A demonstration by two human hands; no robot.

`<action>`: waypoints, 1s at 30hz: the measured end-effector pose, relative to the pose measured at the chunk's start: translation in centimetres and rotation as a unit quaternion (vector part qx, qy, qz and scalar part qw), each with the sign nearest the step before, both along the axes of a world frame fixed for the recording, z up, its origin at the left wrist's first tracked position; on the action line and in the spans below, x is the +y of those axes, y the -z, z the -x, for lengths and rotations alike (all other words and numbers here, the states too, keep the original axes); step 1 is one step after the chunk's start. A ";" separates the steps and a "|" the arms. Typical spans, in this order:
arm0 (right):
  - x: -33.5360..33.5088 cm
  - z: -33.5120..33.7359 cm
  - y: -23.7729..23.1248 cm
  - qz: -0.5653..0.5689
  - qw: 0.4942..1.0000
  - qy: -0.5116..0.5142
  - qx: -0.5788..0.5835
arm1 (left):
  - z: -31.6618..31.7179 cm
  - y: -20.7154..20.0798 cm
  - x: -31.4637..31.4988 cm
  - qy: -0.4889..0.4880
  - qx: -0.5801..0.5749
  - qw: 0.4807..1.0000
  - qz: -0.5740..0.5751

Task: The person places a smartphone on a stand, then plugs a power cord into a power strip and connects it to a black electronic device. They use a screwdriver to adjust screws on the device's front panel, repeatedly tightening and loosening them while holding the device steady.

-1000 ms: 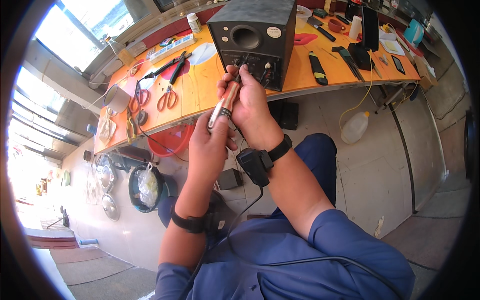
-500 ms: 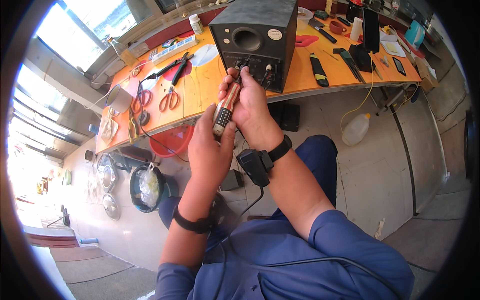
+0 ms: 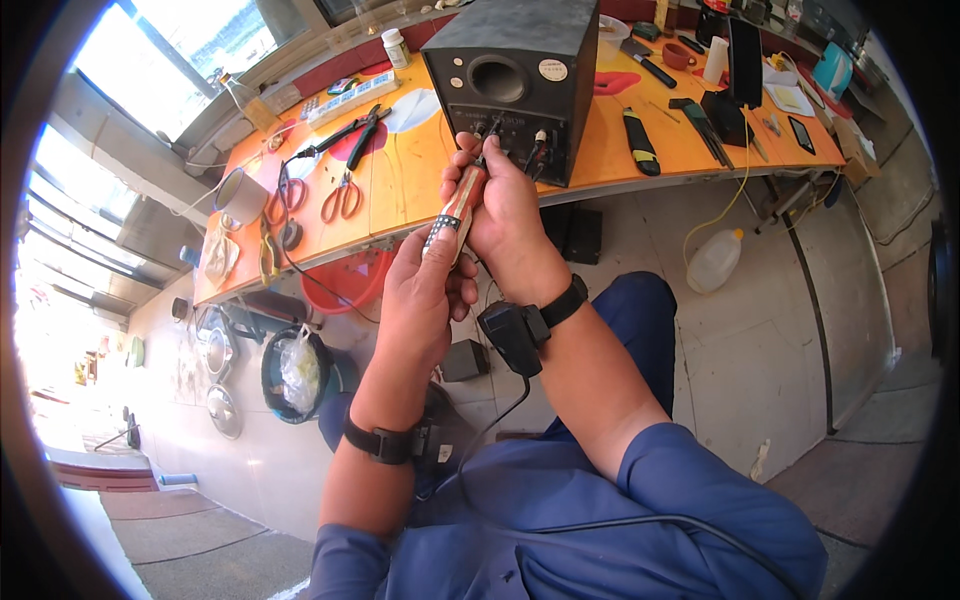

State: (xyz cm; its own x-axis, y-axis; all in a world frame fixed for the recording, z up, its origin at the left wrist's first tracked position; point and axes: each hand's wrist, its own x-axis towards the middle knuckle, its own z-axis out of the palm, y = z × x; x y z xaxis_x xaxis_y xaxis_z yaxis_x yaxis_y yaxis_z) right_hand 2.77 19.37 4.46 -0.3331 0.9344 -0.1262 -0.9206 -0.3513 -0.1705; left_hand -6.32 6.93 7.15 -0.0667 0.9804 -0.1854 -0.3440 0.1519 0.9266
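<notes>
A black box speaker (image 3: pixel 555 75) with a round port stands at the table's front edge, its panel with knobs and plugged cables facing me. Against that panel's lower part points a screwdriver (image 3: pixel 462 198) with a red and pale handle and a dark, white-dotted band. My left hand (image 3: pixel 425 290) grips the butt end of the handle, thumb laid along it. Closer to the speaker, my right hand (image 3: pixel 508 205) wraps its fingers and thumb round the front of the handle. The screwdriver's tip is hidden behind the right fingers.
Left on the orange table (image 3: pixel 400 190) lie red-handled scissors (image 3: pixel 342 198), pliers (image 3: pixel 368 138), a power strip (image 3: pixel 352 98) and a mug (image 3: pixel 240 197). A utility knife (image 3: pixel 640 142) lies to the right. Below are a red basin (image 3: pixel 345 285), a bin (image 3: pixel 290 375) and a plastic jug (image 3: pixel 715 260).
My left hand has shifted its grip on the screwdriver's handle: the fingers have curled underneath and the thumb now lies on top. The right hand has stayed nearly in place.
</notes>
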 end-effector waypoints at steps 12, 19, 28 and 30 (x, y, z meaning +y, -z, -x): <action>0.2 -0.1 0.0 0.014 0.999 -0.006 0.029 | -0.6 -0.4 0.2 -0.037 0.178 0.983 -0.029; 0.4 -0.4 0.1 0.023 0.998 -0.033 0.047 | -0.3 -0.1 0.3 -0.052 0.253 0.964 -0.056; 0.5 -0.1 0.3 -0.003 1.000 -0.010 0.015 | -0.5 0.1 0.6 -0.142 0.679 0.648 -0.313; 0.6 -0.3 0.3 -0.025 0.999 -0.016 0.023 | 0.1 0.0 0.3 -0.044 0.249 0.964 -0.085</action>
